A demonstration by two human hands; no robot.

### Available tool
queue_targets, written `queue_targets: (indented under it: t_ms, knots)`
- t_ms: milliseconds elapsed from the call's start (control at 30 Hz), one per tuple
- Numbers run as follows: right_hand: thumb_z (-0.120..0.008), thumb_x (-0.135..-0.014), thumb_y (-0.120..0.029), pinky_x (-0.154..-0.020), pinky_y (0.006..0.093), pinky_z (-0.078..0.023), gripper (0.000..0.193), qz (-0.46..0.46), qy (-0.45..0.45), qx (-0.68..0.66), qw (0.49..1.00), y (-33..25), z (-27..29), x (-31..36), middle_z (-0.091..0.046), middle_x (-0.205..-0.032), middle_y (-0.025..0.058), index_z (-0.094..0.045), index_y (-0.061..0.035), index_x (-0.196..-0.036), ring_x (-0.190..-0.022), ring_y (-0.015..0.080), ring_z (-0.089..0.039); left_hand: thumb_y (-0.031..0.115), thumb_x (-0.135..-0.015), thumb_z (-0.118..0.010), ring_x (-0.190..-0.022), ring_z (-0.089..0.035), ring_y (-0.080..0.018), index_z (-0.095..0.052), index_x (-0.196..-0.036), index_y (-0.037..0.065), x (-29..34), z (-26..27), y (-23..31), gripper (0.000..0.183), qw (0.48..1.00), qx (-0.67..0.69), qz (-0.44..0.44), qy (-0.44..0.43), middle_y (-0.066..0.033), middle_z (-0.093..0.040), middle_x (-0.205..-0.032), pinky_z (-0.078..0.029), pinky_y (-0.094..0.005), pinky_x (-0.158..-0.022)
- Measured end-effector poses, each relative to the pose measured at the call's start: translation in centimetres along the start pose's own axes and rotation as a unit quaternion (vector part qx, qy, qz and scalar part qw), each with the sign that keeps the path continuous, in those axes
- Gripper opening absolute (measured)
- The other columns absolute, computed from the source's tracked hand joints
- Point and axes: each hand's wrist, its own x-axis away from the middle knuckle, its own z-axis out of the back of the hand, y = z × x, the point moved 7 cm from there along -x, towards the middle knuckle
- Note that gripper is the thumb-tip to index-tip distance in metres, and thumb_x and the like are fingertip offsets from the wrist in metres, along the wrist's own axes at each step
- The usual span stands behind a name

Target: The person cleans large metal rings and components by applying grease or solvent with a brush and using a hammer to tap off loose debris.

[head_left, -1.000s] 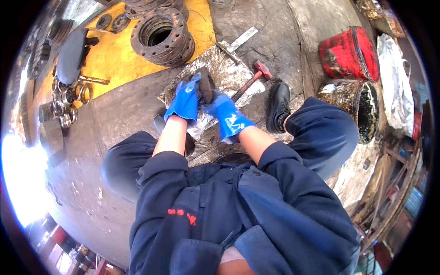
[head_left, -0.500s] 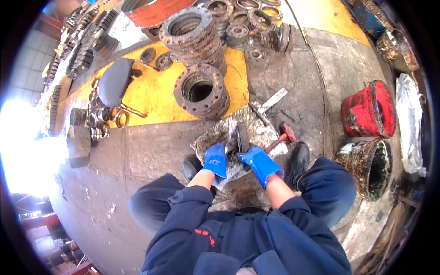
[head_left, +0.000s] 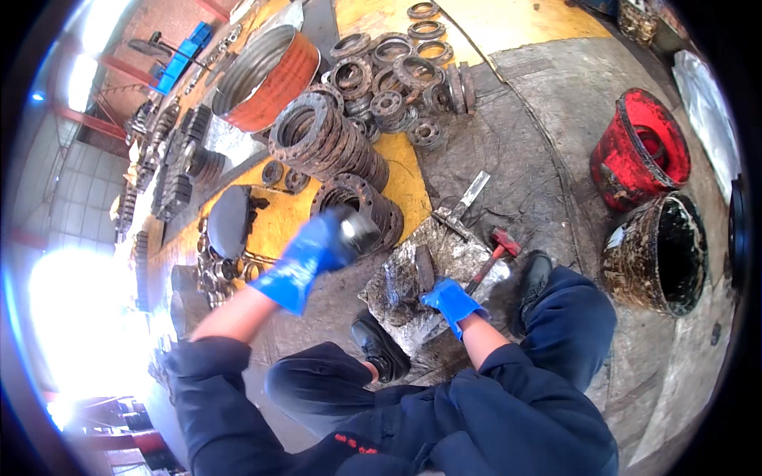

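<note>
My left hand (head_left: 313,250), in a blue rubber glove, is raised to the left and blurred. It grips a shiny, rounded metal sleeve (head_left: 361,230), which overlaps the top of a short stack of rusty flanges (head_left: 389,214) in the picture. Between my feet lies a grimy metal plate (head_left: 389,278). On it a thick, dark metal disc (head_left: 425,268) shows edge-on. My right hand (head_left: 454,304), gloved in blue too, is closed at the disc's near end. Just right of that hand a red-headed hammer (head_left: 502,242) rests across the plate's edge.
A flat steel bar (head_left: 475,193) lies beyond the plate. Farther off are a taller flange stack (head_left: 317,139), several loose rings (head_left: 393,71) and a big rusty drum ring (head_left: 270,83). A red bucket (head_left: 615,163) and a blackened bucket (head_left: 631,258) are at right; small metal rings (head_left: 226,270) lie left.
My left hand has left the plate and swung up and left, carrying the shiny sleeve. My right hand has stayed by the dark disc. The view has turned and shifted.
</note>
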Motion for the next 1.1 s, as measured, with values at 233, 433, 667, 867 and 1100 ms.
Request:
queue_targets:
  t_ms: [233,433,667,867,1100]
  knots:
    - [-0.079,-0.072,-0.041,-0.082,0.0431,-0.054,0.054,0.0,-0.002,-0.138,0.99,1.2,-0.4,0.5,-0.071,-0.101,0.0214,-0.069,-0.0045,-0.11,-0.094,0.0372,-0.068,0.029,-0.069,-0.086,-0.092,-0.07,-0.0252,-0.062,-0.122,-0.002,-12.4,22.6,-5.2,0.066,0.93,0.152,-0.05,0.33,-0.016,-0.073,-0.102,-0.056,-0.0351,-0.083]
    - [-0.077,-0.072,-0.04,-0.083,0.0436,-0.053,0.053,-0.014,-0.003,-0.092,0.996,1.6,-0.2,-0.2,-0.07,-0.1,0.0234,-0.068,-0.0029,-0.109,-0.096,0.0394,-0.067,0.036,-0.083,-0.067,-0.098,-0.069,-0.0357,-0.063,-0.12,0.003,-14.3,24.0,-4.3,0.05,0.868,-0.1,0.042,0.484,-0.0205,-0.072,-0.105,-0.054,-0.0429,-0.088]
    - [-0.076,-0.073,-0.042,-0.087,0.0453,-0.053,0.053,-0.026,0.031,-0.085,0.996,-0.8,0.8,1.5,-0.069,-0.104,0.0245,-0.069,-0.0017,-0.107,-0.099,0.0399,-0.066,0.019,-0.088,-0.067,-0.088,-0.068,-0.0215,-0.066,-0.111,0.0,-7.6,1.9,-3.7,0.03,0.875,0.391,-0.122,0.259,-0.013,-0.07,-0.097,-0.056,-0.0326,-0.079]
    - [-0.08,-0.073,-0.036,-0.089,0.0444,-0.052,0.061,0.036,0.074,-0.144,0.986,0.2,-0.8,2.9,-0.069,-0.108,0.0244,-0.062,-0.0016,-0.12,-0.104,0.0402,-0.065,0.026,-0.082,-0.076,-0.095,-0.07,-0.0193,-0.062,-0.121,-0.002,4.1,-17.0,-1.9,0.051,0.944,0.298,0.06,0.13,-0.0129,-0.073,-0.1,-0.054,-0.0335,-0.086]
    - [-0.079,-0.073,-0.05,-0.095,0.0425,-0.051,0.068,-0.078,0.007,0.002,0.997,0.3,-2.3,5.5,-0.067,-0.119,0.0191,-0.06,-0.0082,-0.124,-0.111,0.0379,-0.063,0.004,-0.083,-0.075,-0.098,-0.068,-0.0282,-0.047,-0.134,-0.007,5.4,-31.2,-3.8,0.06,0.765,0.641,0.033,0.046,-0.0248,-0.067,-0.11,-0.056,-0.0335,-0.085]
